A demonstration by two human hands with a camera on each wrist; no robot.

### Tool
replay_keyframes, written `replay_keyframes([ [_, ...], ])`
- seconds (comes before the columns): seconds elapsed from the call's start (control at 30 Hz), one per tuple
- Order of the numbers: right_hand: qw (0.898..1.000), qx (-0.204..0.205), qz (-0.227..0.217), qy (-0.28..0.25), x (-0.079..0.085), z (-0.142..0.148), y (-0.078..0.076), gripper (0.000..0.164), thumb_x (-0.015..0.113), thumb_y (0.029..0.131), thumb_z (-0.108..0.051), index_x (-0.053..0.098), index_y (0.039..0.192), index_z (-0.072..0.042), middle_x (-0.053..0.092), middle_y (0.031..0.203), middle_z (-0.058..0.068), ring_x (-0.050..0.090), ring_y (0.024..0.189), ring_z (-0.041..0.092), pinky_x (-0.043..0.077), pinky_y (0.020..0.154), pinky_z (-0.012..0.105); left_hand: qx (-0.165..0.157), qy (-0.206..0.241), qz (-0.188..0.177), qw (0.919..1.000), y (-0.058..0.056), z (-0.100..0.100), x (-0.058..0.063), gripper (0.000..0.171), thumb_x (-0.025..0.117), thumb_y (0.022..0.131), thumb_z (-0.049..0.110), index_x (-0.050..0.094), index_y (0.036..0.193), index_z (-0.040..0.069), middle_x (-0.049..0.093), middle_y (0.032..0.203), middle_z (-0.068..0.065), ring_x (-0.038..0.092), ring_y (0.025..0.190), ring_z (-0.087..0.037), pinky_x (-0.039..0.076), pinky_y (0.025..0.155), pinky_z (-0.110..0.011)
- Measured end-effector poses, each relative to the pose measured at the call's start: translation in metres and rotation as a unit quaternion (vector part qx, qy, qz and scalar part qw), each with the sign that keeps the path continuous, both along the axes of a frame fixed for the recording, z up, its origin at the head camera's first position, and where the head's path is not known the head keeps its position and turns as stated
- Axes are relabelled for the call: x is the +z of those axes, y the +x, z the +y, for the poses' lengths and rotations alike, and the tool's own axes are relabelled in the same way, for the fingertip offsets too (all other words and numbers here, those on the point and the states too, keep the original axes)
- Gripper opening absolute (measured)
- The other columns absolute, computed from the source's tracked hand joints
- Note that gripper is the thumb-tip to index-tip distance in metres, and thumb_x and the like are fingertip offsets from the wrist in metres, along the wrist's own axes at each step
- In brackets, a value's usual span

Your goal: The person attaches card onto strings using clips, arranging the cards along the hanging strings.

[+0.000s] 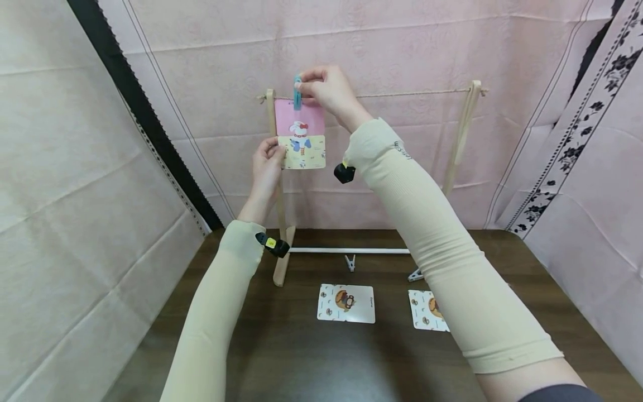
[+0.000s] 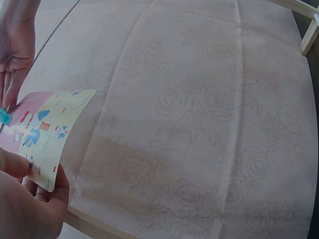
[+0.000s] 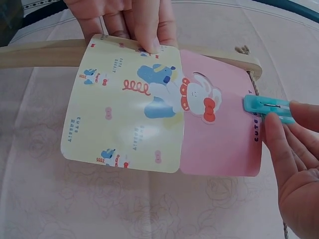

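Pinching glossy round-cornered card (image 3: 164, 114): left fingers (image 3: 146, 22); right fingers (image 3: 280, 149) grip smooth turquoise clip (image 3: 255, 104).

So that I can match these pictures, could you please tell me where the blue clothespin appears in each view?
Head: the blue clothespin is high, just left of centre.
Left wrist: the blue clothespin is at the left edge, about mid-height.
Right wrist: the blue clothespin is toward the right, just above mid-height.
Shared landmark: the pink-and-yellow card.

Soft light, tabletop (image 1: 321, 365) glare, dimmer wrist views
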State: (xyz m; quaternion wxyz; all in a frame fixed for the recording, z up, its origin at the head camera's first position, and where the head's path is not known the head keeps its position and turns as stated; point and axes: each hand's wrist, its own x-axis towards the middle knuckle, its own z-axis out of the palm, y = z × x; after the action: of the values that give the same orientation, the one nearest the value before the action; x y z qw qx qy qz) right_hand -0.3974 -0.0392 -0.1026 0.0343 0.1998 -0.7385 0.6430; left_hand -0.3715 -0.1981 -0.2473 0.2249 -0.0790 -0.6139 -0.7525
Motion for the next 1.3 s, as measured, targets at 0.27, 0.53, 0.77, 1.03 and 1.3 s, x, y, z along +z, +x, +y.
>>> replay_keyframes([
  [0.27, 1.0, 0.001, 0.002, 0.015, 0.0009, -0.0002, -0.002, 0.033, 0.067, 0.097, -0.009, 0.065, 0.129, 0.001, 0.067, 0.122, 0.012, 0.068, 0.106, 0.022, 0.055, 0.085, 0.022, 0.003, 0.001, 0.001, 1.0, -0.0013, 0.0019, 0.0005, 0.024, 0.052, 0.103, 0.003, 0.056, 0.126, -0.002, 0.065, 0.11, -0.011, 0.062, 0.095, -0.017, 0.049, 0.077, -0.024],
  [0.53, 1.0, 0.004, 0.004, 0.031, -0.0022, -0.0005, -0.0008, 0.039, 0.064, 0.099, -0.012, 0.06, 0.136, -0.001, 0.066, 0.128, 0.012, 0.068, 0.109, 0.022, 0.054, 0.085, 0.02, 0.009, -0.032, 0.003, 0.9994, 0.0009, -0.0004, -0.0018, 0.026, 0.051, 0.104, 0.006, 0.055, 0.129, -0.002, 0.064, 0.109, -0.007, 0.059, 0.095, -0.013, 0.048, 0.076, -0.024],
  [0.77, 0.999, 0.0, 0.018, 0.047, -0.0036, -0.0021, 0.0006, 0.036, 0.061, 0.101, -0.013, 0.059, 0.135, 0.0, 0.066, 0.127, 0.013, 0.068, 0.107, 0.023, 0.054, 0.085, 0.02, 0.006, -0.034, 0.005, 0.9994, 0.0003, -0.0007, -0.0033, 0.026, 0.051, 0.105, 0.007, 0.055, 0.129, -0.001, 0.063, 0.108, -0.006, 0.059, 0.095, -0.013, 0.047, 0.077, -0.025],
  [1.03, 0.998, -0.002, 0.012, 0.065, -0.0032, -0.0037, 0.0019, 0.037, 0.062, 0.101, -0.014, 0.058, 0.136, 0.0, 0.065, 0.126, 0.013, 0.068, 0.108, 0.023, 0.054, 0.085, 0.021, 0.01, -0.033, 0.006, 0.9994, 0.0014, -0.0024, -0.0049, 0.024, 0.051, 0.105, 0.006, 0.055, 0.127, -0.002, 0.063, 0.107, -0.007, 0.058, 0.093, -0.013, 0.047, 0.075, -0.023],
  [1.3, 0.998, 0.003, 0.01, 0.067, -0.002, -0.0054, 0.0013, 0.036, 0.061, 0.102, -0.013, 0.059, 0.134, 0.0, 0.066, 0.122, 0.013, 0.068, 0.105, 0.023, 0.055, 0.084, 0.023, 0.007, -0.024, 0.017, 0.9995, 0.0011, -0.0045, -0.0047, 0.021, 0.05, 0.104, 0.003, 0.055, 0.124, -0.002, 0.063, 0.107, -0.007, 0.06, 0.095, -0.014, 0.048, 0.077, -0.023],
])
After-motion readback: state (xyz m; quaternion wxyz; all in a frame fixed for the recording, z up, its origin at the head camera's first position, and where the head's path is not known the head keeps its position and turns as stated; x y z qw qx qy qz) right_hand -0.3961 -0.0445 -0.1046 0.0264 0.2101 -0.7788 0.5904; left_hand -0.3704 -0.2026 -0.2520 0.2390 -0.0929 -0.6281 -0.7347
